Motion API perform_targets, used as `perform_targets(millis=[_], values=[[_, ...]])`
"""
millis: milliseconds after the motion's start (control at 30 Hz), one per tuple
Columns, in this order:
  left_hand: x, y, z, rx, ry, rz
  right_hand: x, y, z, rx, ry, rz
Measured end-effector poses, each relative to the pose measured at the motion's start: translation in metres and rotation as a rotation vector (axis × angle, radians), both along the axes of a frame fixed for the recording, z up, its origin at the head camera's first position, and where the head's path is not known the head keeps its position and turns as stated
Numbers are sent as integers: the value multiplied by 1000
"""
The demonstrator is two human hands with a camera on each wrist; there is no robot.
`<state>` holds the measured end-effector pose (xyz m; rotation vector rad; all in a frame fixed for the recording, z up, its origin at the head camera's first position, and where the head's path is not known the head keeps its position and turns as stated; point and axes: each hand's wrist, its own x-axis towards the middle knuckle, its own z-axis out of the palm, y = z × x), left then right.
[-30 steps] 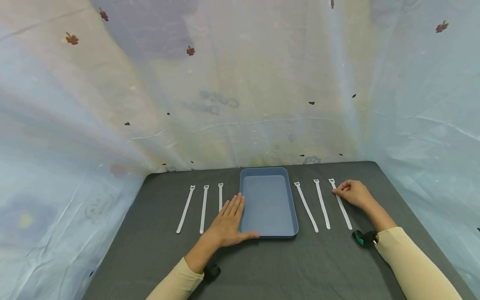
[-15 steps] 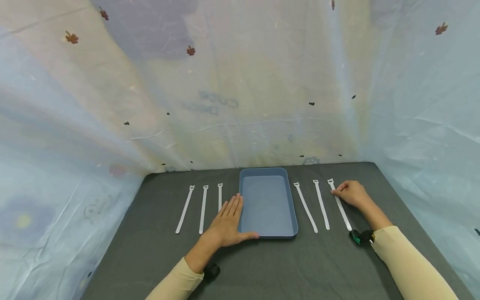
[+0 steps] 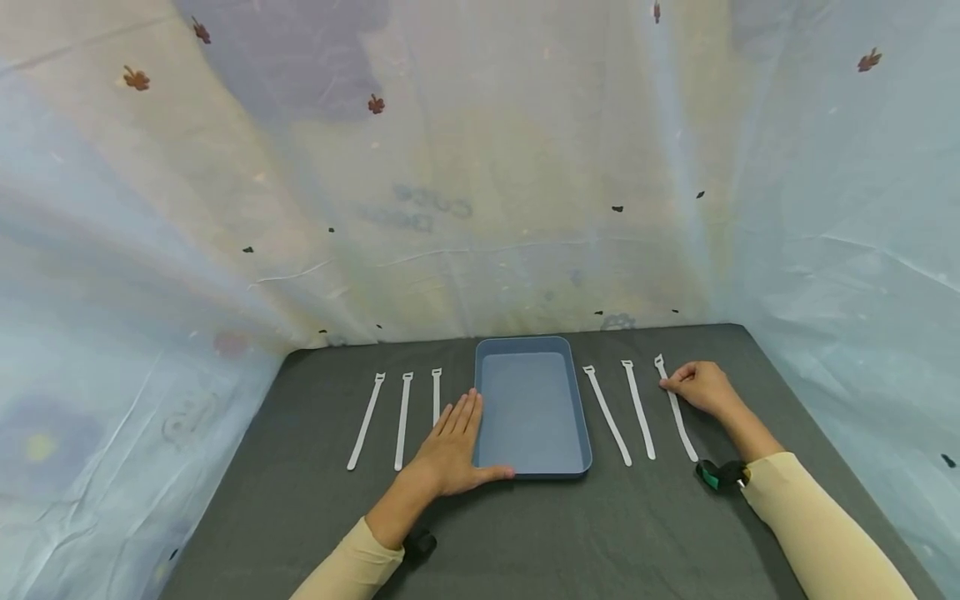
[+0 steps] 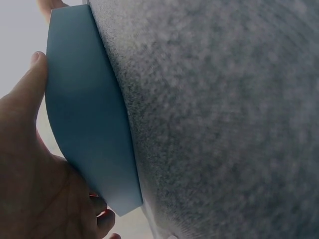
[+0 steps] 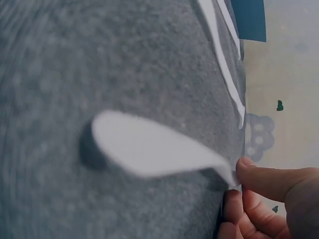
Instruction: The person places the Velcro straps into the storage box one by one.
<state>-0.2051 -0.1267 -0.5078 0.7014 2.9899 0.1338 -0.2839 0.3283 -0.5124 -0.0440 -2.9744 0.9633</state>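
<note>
Rightmost slim white flat strap [image 3: 678,419]: slotted head tilted over since a second ago. Left to right: three similar white straps [image 3: 402,421], ten o'clock of left hand [image 3: 450,457]. That hand: fingers straight, thumb spread, touching shallow blue-grey rectangular tray [image 3: 531,408], its two o'clock. Two more white straps [image 3: 608,416], tray's three o'clock. Rightmost strap bent, rounded tail; right hand [image 3: 703,388] pinches it near head. Head at hand's ten o'clock, tail at six.

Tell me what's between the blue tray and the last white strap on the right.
Two more white straps: one nearer the blue tray, another nearer the last strap. The head view shows both on dark cloth.
</note>
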Motion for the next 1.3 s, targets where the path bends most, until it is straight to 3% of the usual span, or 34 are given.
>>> perform_targets(millis=[467,1300], values=[[2,-1,-1,15,-9,-4,9,2,10,-105,-43,-8],[2,-1,-3,55,-13,1,26,-15,46,-252,-115,51]])
